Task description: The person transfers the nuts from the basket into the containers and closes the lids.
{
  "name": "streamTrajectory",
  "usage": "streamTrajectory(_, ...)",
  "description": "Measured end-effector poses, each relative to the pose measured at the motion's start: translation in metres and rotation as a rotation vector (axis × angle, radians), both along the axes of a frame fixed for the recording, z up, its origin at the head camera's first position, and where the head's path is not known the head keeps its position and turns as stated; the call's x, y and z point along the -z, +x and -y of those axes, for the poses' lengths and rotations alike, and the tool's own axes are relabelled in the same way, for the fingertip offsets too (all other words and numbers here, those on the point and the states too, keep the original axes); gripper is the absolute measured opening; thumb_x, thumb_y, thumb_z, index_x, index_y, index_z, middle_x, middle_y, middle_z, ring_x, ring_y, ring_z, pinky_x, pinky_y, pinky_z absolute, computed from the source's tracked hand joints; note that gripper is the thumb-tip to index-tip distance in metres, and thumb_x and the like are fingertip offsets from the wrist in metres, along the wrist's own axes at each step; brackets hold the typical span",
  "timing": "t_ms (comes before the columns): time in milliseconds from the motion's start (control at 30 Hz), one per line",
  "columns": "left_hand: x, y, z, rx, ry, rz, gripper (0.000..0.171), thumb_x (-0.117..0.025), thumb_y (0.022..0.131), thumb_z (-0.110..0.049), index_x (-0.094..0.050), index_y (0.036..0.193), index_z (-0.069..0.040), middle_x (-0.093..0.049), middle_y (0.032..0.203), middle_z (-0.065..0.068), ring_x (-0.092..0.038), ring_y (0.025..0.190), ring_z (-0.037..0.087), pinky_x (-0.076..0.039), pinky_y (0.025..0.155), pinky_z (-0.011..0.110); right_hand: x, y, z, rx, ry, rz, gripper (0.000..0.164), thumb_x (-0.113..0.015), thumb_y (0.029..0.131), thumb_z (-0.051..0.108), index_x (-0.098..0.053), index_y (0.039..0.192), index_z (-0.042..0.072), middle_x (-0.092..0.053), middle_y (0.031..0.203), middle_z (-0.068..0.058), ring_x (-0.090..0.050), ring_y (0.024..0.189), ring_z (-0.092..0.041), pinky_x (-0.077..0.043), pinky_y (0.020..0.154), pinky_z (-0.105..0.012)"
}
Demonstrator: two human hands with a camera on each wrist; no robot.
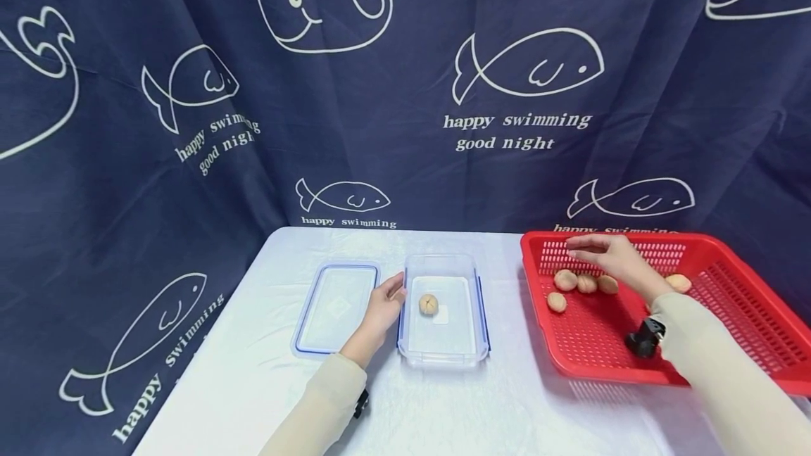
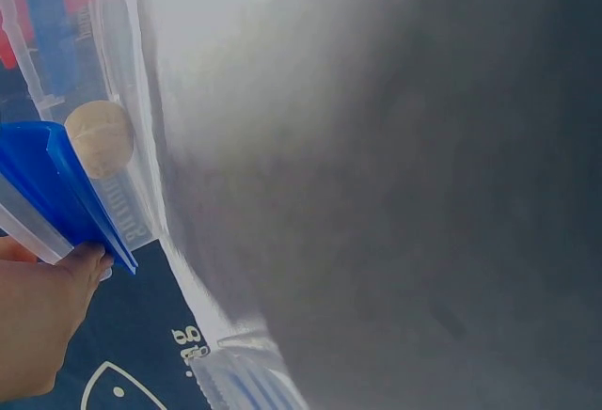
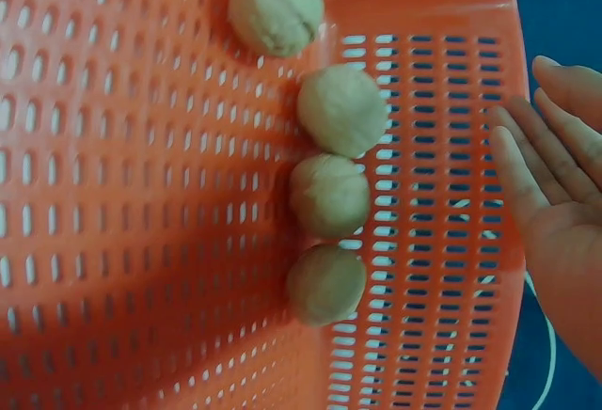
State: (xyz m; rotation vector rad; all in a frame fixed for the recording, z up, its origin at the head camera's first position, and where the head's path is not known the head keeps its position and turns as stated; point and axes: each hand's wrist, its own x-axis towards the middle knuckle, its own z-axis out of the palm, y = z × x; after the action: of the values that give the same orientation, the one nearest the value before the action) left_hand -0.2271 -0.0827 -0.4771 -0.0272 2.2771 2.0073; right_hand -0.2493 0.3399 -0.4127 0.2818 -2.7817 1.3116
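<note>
A pickup from the red basket (image 1: 614, 374) is apparently being set up: the right hand (image 1: 613, 256) is being held over the walnuts (image 1: 566, 280), its fingers straight, slightly apart and gripping nothing. A lone walnut (image 1: 428, 304) is being contained in the clear box (image 1: 453, 345), whose side is being touched by the left hand (image 1: 381, 305); whether those fingers are pinching it cannot be told. Next, closing on one basket walnut is probably being called for. Another walnut (image 1: 681, 281) is being partly hidden by the right wrist.

Head view looks forward, down; closer, left wrist shares box (image 1: 455, 338), right, basket (image 1: 589, 340).
</note>
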Motion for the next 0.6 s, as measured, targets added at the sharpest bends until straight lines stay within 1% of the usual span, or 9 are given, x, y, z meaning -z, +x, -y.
streamTrajectory(133,0.001,-0.001,0.0,-0.004,0.002,-0.005,0.044,-0.045,0.1,-0.004,-0.039,0.142,0.005,-0.042,0.144,0.024,-0.04,0.134,0.036,-0.036,0.112,0.042,0.006,-0.001,-0.006,-0.012,0.016,0.027,0.04,-0.067,0.091,0.018,-0.061,0.122,-0.006,-0.066,0.114,-0.024,-0.054,0.089,0.014,-0.041,0.077,-0.002)
streamTrajectory(267,0.001,0.0,0.0,-0.005,0.002,-0.005,0.044,-0.045,0.099,-0.003,-0.039,0.142,0.005,-0.042,0.144,0.024,-0.04,0.134,0.036,-0.036,0.112,0.042,0.011,-0.001,-0.011,-0.028,0.019,0.044,0.04,-0.067,0.091,0.017,-0.061,0.123,-0.007,-0.066,0.113,-0.024,-0.056,0.091,0.011,-0.042,0.077,-0.001)
streamTrajectory(433,0.0,0.0,0.0,-0.005,-0.002,-0.002,0.044,-0.045,0.1,-0.004,-0.04,0.142,0.005,-0.042,0.144,0.024,-0.04,0.134,0.036,-0.036,0.112,0.043,0.017,-0.001,-0.016,-0.028,0.051,0.076,0.04,-0.068,0.09,0.016,-0.061,0.122,-0.008,-0.067,0.113,-0.024,-0.059,0.091,0.005,-0.043,0.075,-0.003)
streamTrajectory(600,0.001,0.0,-0.001,-0.005,-0.009,-0.006,0.044,-0.046,0.099,-0.004,-0.04,0.142,0.005,-0.043,0.144,0.024,-0.04,0.134,0.036,-0.036,0.112,0.042,0.022,0.0,-0.021,-0.026,0.045,0.096,0.041,-0.069,0.089,0.013,-0.059,0.121,-0.011,-0.067,0.112,-0.025,-0.058,0.087,0.008,-0.046,0.072,-0.005)
